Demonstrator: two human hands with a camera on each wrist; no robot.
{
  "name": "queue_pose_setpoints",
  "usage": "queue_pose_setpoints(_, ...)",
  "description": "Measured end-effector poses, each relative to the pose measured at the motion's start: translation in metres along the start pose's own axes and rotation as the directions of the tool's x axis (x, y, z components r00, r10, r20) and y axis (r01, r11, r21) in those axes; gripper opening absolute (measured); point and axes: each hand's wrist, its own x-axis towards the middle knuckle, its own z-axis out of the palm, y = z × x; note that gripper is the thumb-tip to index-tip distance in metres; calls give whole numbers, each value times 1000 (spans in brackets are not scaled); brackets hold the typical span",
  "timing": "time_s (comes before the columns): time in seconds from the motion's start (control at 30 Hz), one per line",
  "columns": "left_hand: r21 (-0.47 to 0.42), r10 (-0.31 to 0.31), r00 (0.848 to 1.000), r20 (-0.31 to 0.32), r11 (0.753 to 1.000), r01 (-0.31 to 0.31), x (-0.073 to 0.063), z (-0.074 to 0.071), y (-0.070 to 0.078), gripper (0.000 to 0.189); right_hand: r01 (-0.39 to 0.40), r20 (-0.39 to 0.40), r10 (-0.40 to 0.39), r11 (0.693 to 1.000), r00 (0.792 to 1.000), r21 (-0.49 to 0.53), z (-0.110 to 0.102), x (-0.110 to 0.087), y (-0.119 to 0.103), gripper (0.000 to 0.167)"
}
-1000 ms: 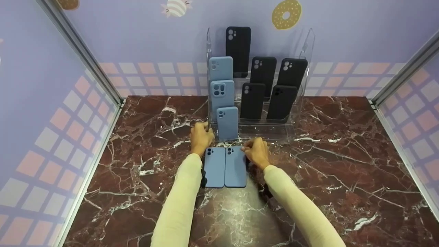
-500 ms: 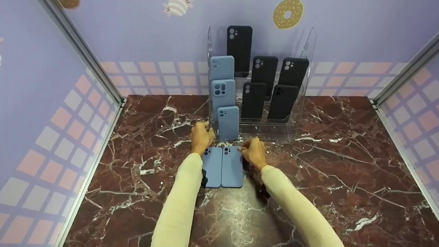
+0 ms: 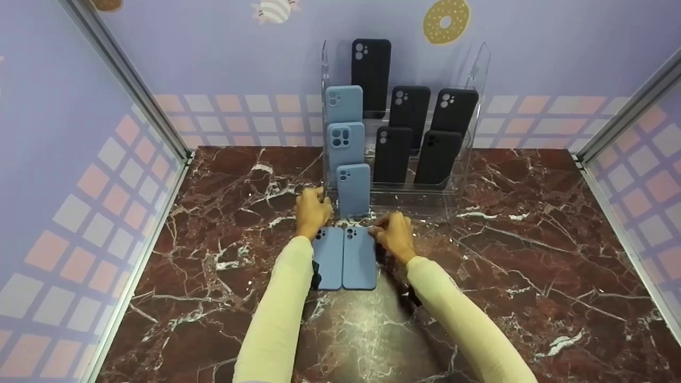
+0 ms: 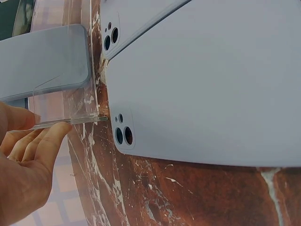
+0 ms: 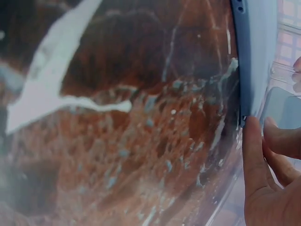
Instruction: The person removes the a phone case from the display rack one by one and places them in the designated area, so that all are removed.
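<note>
Two blue phone cases lie side by side, the left case and the right case, in front of a clear acrylic stand. At the stand's left front, my left hand pinches the edge of its clear side panel, thumb on one side and fingers on the other. My right hand touches the upper right corner of the right case. In the right wrist view the index finger lies straight against that corner of the case, thumb close beside it.
The stand holds several black cases, one of them a black case, and a left column of blue cases with a blue case lowest. A patterned wall rises behind the marble-patterned table, with side walls left and right.
The two lying cases have slid slightly left, the right hand moving left with them at the corner. The left hand stays on the stand's edge.
</note>
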Motion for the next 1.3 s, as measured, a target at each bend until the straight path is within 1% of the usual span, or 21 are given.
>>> queue_pose_setpoints(0.27, 12, -1, 1000, -3, 1000, 1, 1, -1, -2, 20, 44, -65, -40, 998, 997, 53, -8, 5, -13, 9)
queue_pose_setpoints(0.43, 15, -6, 1000, 5, 1000, 6, 2, -1, -3, 19, 57, -88, -49, 994, 995, 88, -15, 12, -21, 11)
queue_pose_setpoints(0.6, 21, -17, 1000, 11, 1000, 17, 2, -1, -3, 31, 70, -114, -55, 989, 992, 128, -24, 19, -30, 17)
queue_pose_setpoints(0.77, 24, -17, 1000, 15, 1000, 17, 2, -1, -3, 31, 118, -153, -96, 982, 984, 146, -32, 28, -38, 20)
queue_pose_setpoints(0.97, 23, -9, 1000, 17, 1000, 9, 2, -1, -3, 31, 211, -207, -181, 969, 961, 132, -36, 36, -48, 20)
queue_pose_setpoints(1.07, 20, -9, 1000, 16, 1000, 9, 1, -1, -3, 30, 234, -201, -206, 964, 958, 126, -37, 38, -53, 24)
queue_pose_setpoints(1.17, 19, -6, 1000, 10, 1000, 5, 1, -1, -2, 25, 232, -174, -209, 964, 962, 127, -39, 41, -57, 28)
queue_pose_setpoints(1.3, 16, 3, 1000, 1, 1000, -3, 1, 0, -2, 24, 220, -122, -206, 969, 971, 114, -40, 45, -60, 33)
